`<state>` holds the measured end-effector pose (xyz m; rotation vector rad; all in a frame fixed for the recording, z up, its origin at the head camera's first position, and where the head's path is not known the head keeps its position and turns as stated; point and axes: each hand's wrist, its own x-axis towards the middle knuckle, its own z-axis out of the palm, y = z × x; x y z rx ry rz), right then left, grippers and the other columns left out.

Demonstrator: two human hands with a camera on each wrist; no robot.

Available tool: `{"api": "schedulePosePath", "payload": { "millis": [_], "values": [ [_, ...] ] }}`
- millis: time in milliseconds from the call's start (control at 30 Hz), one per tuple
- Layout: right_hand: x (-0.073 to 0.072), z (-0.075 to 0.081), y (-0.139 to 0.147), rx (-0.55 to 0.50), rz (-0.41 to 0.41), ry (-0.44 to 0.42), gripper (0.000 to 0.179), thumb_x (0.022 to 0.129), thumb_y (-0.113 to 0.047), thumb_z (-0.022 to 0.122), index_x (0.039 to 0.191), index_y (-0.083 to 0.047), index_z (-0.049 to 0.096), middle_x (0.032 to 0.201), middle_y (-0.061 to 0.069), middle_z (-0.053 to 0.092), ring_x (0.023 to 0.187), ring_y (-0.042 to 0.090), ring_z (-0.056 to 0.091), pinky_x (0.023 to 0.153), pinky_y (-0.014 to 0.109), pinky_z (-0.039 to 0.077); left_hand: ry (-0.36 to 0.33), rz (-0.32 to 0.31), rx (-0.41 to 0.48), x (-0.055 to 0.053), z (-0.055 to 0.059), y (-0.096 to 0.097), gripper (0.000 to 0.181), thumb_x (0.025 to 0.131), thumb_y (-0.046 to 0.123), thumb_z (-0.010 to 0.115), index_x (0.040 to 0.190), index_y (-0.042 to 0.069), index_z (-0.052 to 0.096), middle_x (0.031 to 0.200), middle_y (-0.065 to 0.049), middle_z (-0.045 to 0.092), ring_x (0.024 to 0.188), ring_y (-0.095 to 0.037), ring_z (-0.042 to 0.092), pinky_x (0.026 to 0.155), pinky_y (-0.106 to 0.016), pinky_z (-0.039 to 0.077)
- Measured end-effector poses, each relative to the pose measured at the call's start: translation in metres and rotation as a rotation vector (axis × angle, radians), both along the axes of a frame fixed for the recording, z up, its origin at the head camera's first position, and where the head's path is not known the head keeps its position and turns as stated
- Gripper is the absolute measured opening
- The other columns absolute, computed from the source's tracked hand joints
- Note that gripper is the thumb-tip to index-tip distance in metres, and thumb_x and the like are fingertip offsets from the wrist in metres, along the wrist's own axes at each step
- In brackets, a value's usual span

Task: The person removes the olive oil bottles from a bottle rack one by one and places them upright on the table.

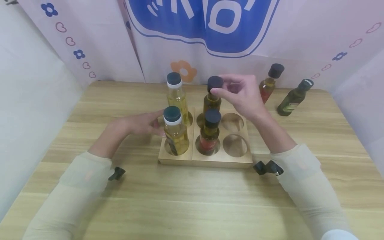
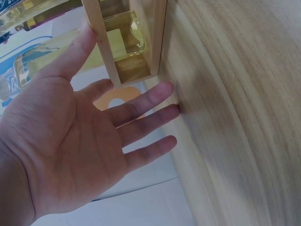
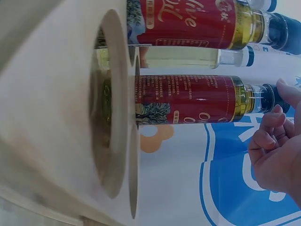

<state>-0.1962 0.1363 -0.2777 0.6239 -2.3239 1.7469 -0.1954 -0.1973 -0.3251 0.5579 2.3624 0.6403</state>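
Observation:
My right hand (image 1: pixel 244 95) pinches the black cap (image 3: pixel 273 98) of a red-labelled olive oil bottle (image 3: pixel 188 99) between thumb and fingers. That bottle stands upright in the back middle hole of a wooden rack (image 1: pixel 220 160). A second red-labelled olive oil bottle (image 1: pixel 209 136) stands in the hole in front of it. My left hand (image 2: pixel 80 136) is at the rack's left side, thumb and index fingertip against its wood, the other fingers spread near the table. Beside it, two pale yellow oil bottles with dark green caps, a front one (image 1: pixel 177 140) and a back one (image 1: pixel 177 98), fill the left holes.
Two round holes on the rack's right side, a front one (image 1: pixel 235 145) and a back one (image 1: pixel 232 122), hold no bottle. Behind my right wrist stands a red-labelled bottle (image 1: pixel 267 88), with a dark green bottle (image 1: pixel 292 101) to its right. A printed cloth (image 1: pixel 105 50) hangs behind the table.

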Motion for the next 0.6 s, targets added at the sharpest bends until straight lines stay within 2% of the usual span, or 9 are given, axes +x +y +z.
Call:
{"api": "schedulePosePath", "payload": {
  "millis": [167, 267, 400, 600],
  "values": [
    [0.001, 0.005, 0.001, -0.054, -0.015, 0.01, 0.032, 0.087, -0.003, 0.081, 0.116, 0.007, 0.075, 0.071, -0.005, 0.066, 0.062, 0.01, 0.061, 0.059, 0.022, 0.045, -0.003, 0.005, -0.002, 0.0, 0.0, 0.0, 0.104, 0.095, 0.045, 0.074, 0.168, 0.015, 0.006, 0.13, -0.021, 0.059, 0.12, -0.035, 0.056, 0.1, -0.054, 0.049],
    [0.003, 0.01, 0.002, -0.102, -0.012, -0.004, 0.029, 0.086, -0.003, 0.081, 0.114, 0.005, 0.077, 0.072, -0.003, 0.066, 0.061, 0.01, 0.058, 0.056, 0.023, 0.041, -0.002, 0.004, -0.004, 0.0, 0.0, 0.0, 0.105, 0.095, 0.046, 0.073, 0.168, 0.015, 0.006, 0.131, -0.021, 0.059, 0.12, -0.036, 0.056, 0.101, -0.056, 0.048],
    [0.004, 0.014, 0.004, -0.148, -0.037, -0.024, 0.025, 0.086, -0.006, 0.082, 0.11, 0.0, 0.079, 0.074, 0.0, 0.066, 0.06, 0.012, 0.054, 0.055, 0.023, 0.041, 0.001, 0.003, -0.006, -0.001, -0.002, -0.001, 0.105, 0.095, 0.047, 0.073, 0.168, 0.015, 0.005, 0.131, -0.022, 0.059, 0.12, -0.036, 0.056, 0.101, -0.056, 0.048],
    [0.001, 0.018, 0.007, -0.227, -0.03, 0.039, 0.021, 0.086, -0.005, 0.08, 0.107, -0.003, 0.08, 0.071, 0.001, 0.062, 0.056, 0.011, 0.05, 0.052, 0.022, 0.04, 0.003, -0.004, -0.006, -0.001, -0.001, -0.001, 0.105, 0.095, 0.047, 0.073, 0.168, 0.015, 0.005, 0.131, -0.021, 0.059, 0.121, -0.036, 0.057, 0.102, -0.056, 0.048]
  ]
}}
